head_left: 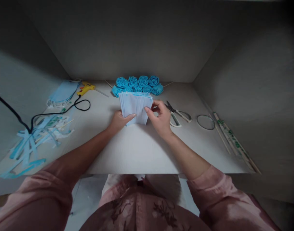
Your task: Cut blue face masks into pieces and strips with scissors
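A stack of pale blue pleated face masks is held up over the middle of the table, with a brighter blue edge along its top. My left hand grips the lower left side, thumb across the front. At the right edge, my right hand pinches the stack between thumb and fingers. Several blue rosettes lie in two rows just behind it, partly hidden by the masks. Scissors with pale handles rest beside my right hand, their blades partly open.
At the left are a yellow glue gun with a black cord, more face masks and a heap of cut blue strips. A wire ring and wrapped sticks lie at the right. Grey walls enclose the table.
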A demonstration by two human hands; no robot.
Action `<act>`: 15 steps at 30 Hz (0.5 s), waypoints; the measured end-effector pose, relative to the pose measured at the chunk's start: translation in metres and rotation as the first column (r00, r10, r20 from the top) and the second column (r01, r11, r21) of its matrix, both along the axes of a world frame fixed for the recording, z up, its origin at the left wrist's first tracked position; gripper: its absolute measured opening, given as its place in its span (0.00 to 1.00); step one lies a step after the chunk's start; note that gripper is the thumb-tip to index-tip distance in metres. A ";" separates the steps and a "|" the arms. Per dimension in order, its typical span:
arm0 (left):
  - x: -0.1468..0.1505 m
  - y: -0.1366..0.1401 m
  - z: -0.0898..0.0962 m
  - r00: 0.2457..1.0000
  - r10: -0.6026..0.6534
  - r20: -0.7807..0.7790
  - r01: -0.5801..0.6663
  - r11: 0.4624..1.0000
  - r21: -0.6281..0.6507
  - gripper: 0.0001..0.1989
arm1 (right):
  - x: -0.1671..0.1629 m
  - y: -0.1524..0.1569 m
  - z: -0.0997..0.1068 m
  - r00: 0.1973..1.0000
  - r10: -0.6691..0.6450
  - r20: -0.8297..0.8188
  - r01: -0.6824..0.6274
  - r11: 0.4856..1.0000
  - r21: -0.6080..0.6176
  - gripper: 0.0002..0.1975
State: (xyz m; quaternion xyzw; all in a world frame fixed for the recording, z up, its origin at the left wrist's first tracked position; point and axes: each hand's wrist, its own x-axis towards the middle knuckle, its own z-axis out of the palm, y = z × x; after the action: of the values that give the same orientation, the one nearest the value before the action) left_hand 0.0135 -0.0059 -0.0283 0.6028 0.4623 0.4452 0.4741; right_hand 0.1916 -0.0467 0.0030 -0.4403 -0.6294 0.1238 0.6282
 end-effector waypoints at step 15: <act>-0.001 0.003 -0.005 1.000 -0.004 0.002 0.004 1.000 0.012 0.29 | 0.002 -0.003 -0.003 0.988 0.060 0.144 -0.044 0.993 -0.107 0.12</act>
State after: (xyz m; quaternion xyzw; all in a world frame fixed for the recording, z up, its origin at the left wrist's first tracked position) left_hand 0.0129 -0.0032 -0.0329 0.6060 0.4579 0.4479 0.4717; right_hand 0.1939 -0.0496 -0.0001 -0.4636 -0.6779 0.1399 0.5531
